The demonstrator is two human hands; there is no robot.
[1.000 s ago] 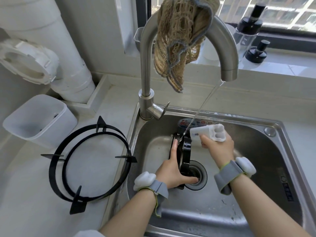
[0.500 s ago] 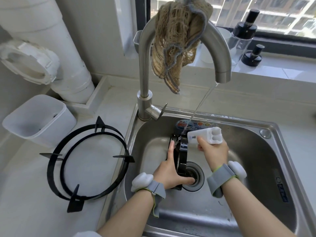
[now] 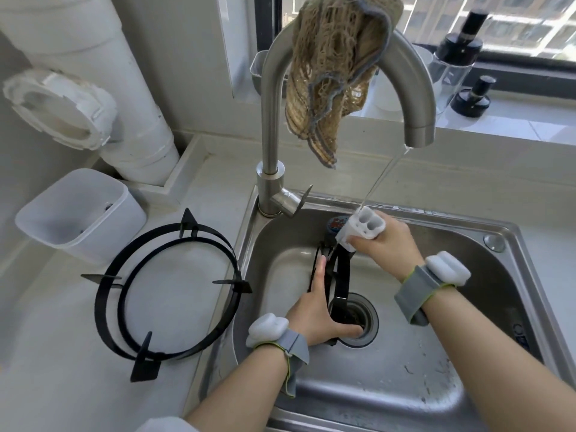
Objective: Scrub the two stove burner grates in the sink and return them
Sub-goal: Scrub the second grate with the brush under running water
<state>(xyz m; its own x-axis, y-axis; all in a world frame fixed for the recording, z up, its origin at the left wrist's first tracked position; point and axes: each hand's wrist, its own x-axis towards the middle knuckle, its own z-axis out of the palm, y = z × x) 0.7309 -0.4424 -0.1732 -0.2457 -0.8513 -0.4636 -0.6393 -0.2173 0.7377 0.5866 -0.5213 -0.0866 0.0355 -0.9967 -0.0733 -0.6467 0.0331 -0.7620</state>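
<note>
Scrubbing a black ring-shaped metal burner grate [image 3: 341, 275], stood on edge in the stainless steel sink [image 3: 389, 385] under running water.
Head view: the left hand [image 3: 318, 310] steadies it, fingers flat along its side, thumb hooked round the lower rim by the drain; the right hand [image 3: 386, 244] has its grip clenched on a white plastic scrubber [image 3: 363, 229] at the ring's top. Stiff, probably heavy and slick when wet, it is best held by the band, clear of the prongs. The second black grate [image 3: 168, 288] lies flat on the pale counter [image 3: 46, 369].

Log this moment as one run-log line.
phase: scrubbing | left hand: holds sink grate on edge | right hand: grips white scrubber at its top | tap: running | counter grate: lying flat
</note>
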